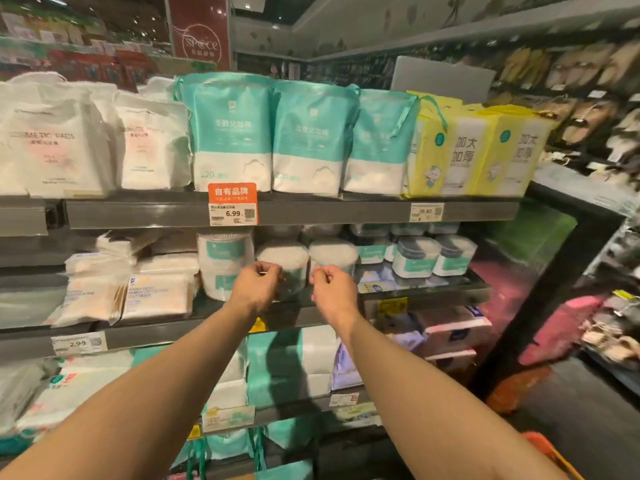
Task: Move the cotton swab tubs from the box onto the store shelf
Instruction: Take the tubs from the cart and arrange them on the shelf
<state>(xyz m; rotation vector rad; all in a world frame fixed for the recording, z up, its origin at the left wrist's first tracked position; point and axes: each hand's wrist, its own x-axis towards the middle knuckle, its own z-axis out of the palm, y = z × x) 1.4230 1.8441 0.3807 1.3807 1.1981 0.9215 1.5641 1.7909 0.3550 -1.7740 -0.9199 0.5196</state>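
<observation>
- The left hand [255, 285] is nearest, at the end of a bare forearm. It is raised to the middle shelf [429, 295], back to the camera and fingers curled.
- It covers the lower left of the left tub [284, 257]. I cannot tell whether the fingers grasp the tub or only hover at it.
- The right hand [333, 289] is level with the left, fingers also curled, in front of the base of the right tub [334, 252]. Its grip cannot be told either.
- Both clear round cotton swab tubs stand upright, side by side, near the shelf's front edge. Their long axes are vertical and their lids point up, with a mass of white swab tips showing at the top.
- Just left of them is a taller round tub with a teal label [225, 261], also upright.
- Further left lie flat packs of cotton pads [156, 296].
- Right and deeper in stand square tubs [415, 259], upright in rows.
- On the shelf above are teal bags [232, 133] and yellow packs [485, 150], with an orange tag [232, 192] on its edge.
</observation>
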